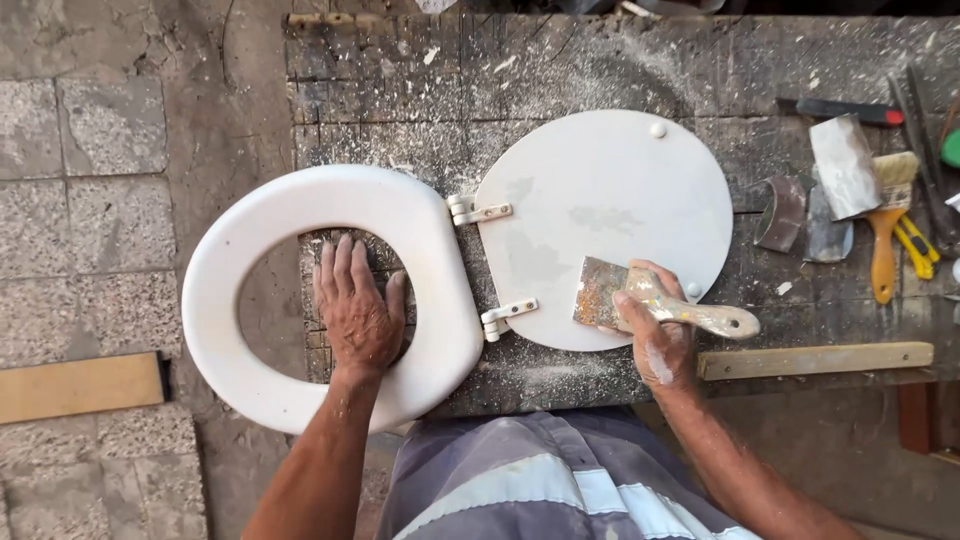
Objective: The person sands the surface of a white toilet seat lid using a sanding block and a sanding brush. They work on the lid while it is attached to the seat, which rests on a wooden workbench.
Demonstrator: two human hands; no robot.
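Your left hand lies flat, fingers spread, inside the opening of the white toilet seat ring — palm down on the dusty table, thumb against the ring's inner edge. Your right hand is closed around the handle of a worn putty knife, blade resting on the white lid. Lid and ring join at two hinges, opened flat. Scrapers and a yellow-handled brush lie well apart at right

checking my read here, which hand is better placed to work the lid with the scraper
Right. The right hand already grips the scraper, its blade lying on the lid. The left hand lies flat inside the seat ring, apparently steadying it, and holds no tool.
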